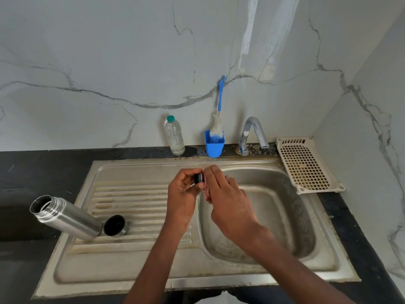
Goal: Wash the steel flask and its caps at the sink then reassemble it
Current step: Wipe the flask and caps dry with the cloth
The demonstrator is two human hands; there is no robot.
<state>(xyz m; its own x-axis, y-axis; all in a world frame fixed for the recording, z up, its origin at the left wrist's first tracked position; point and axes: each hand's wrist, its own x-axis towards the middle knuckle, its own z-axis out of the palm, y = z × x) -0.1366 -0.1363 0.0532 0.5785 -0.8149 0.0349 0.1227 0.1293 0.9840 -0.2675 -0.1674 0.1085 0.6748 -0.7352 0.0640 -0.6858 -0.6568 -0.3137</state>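
My left hand (183, 189) pinches the small black cap (199, 178) above the sink (153, 279) while my right hand (228, 200) grips a pink scrubber (207, 194) against it.

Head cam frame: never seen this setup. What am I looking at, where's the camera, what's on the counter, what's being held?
There is no robot here. A person wears one wide-angle camera on the head, looking forward and down, so both arms reach in from the bottom edge.

The left hand holds a small dark inner cap. The right hand presses something pinkish, probably a scrubber, against it; most of that is hidden. They work above the sink basin's left edge.

On the ribbed drainboard the steel flask lies on its side, mouth open. Beside its base sits the outer cap, hollow side facing the camera.

Along the back: a clear water bottle, a blue cup holding a bottle brush, and the tap; no water shows. A white perforated tray leans at the right.
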